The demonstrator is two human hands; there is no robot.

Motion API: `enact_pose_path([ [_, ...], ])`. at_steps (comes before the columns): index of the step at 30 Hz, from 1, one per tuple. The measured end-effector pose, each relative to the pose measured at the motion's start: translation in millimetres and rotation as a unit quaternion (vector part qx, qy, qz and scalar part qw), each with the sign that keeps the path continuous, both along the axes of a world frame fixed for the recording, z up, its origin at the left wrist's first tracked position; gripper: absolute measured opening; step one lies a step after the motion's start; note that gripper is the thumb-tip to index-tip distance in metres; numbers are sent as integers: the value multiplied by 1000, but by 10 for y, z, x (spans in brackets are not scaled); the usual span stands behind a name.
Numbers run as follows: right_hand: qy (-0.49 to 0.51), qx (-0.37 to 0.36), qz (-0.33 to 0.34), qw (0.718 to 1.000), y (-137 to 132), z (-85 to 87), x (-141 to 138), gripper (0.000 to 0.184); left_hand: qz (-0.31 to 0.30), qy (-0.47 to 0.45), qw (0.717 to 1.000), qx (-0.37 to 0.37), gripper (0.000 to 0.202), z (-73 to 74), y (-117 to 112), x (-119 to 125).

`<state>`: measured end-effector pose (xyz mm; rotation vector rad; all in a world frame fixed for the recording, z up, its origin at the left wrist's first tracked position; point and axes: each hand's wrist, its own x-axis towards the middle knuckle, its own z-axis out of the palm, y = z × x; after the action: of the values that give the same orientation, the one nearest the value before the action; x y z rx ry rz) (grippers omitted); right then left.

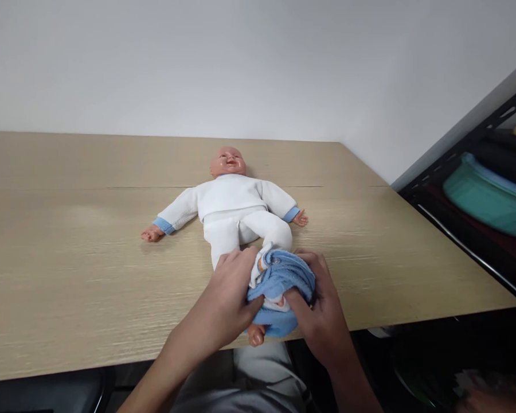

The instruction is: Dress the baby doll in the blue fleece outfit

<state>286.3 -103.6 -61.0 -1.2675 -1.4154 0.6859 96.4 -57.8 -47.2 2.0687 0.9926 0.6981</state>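
White wall (pixel 241 63) backs a wooden table (pixel 90 287), with a dark rack (pixel 449 241) off to the right. On the table I see the doll (pixel 232 192) lying face up, arms spread, in white with blue cuffs, its legs toward the near edge. Close to that edge is the cloth (pixel 281 275), blue and white, bunched in thick folds that hide most of the lower legs. I have both hands clamped on it, the left hand (pixel 232 287) and the right hand (pixel 322 310) at opposite sides, thumbs pressed into the front folds; most fingertips are hidden. As I judge it, working these folds well calls for even tension between the hands, thumbs spreading rather than pinching. One bare foot (pixel 256 334) pokes out below, near the left thumb, so I should go gently there.
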Motion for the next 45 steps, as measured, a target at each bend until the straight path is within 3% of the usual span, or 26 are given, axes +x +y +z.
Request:
enact_pose_path([
  [4, 28, -37, 35, 998, 42, 37, 57, 35, 3, -55, 995, -85, 27, 35, 4, -53],
  [8, 30, -25, 105, 994, 64, 54, 105, 34, 32, -159, 967, -197, 19, 91, 32, -116],
  [12, 9, 9, 143, 990, 65, -1, 142, 41, 36, -191, 957, -214, 14, 135, 67, -149],
  [17, 37, -18, 140, 989, 15, -162, 243, 61, -31, -162, 957, -238, 30, 121, 51, -243],
  [19, 28, -26, 132, 991, 12, -210, 292, 60, -48, -127, 963, -234, 36, 104, 48, -264],
  [23, -36, 5, 115, 993, 105, -180, 389, 36, -44, -55, 984, -164, 33, 114, 87, -262],
  [27, -55, 12, 185, 981, 307, -68, 537, 17, -49, -30, 993, -104, 23, 142, 132, -268],
  [30, -35, -45, 258, 964, 468, -73, 673, 26, -17, -47, 993, -107, 26, 111, 168, -235],
  [35, 56, -181, 347, 919, 666, -159, 841, 70, 34, -91, 992, -75, 41, 52, 225, -150],
  [37, 48, -188, 368, 909, 713, -137, 862, 67, 76, -77, 994, -31, 46, 21, 177, -215],
  [39, 29, -177, 372, 911, 745, -85, 847, 50, 123, -54, 991, 6, 48, -35, 72, -355],
  [42, 20, -161, 355, 921, 784, -16, 757, 31, 142, -52, 988, -29, 37, -145, -125, -592],
  [45, 33, -122, 294, 947, 864, -30, 610, 29, 102, -112, 980, -131, 19, -226, -235, -688],
])
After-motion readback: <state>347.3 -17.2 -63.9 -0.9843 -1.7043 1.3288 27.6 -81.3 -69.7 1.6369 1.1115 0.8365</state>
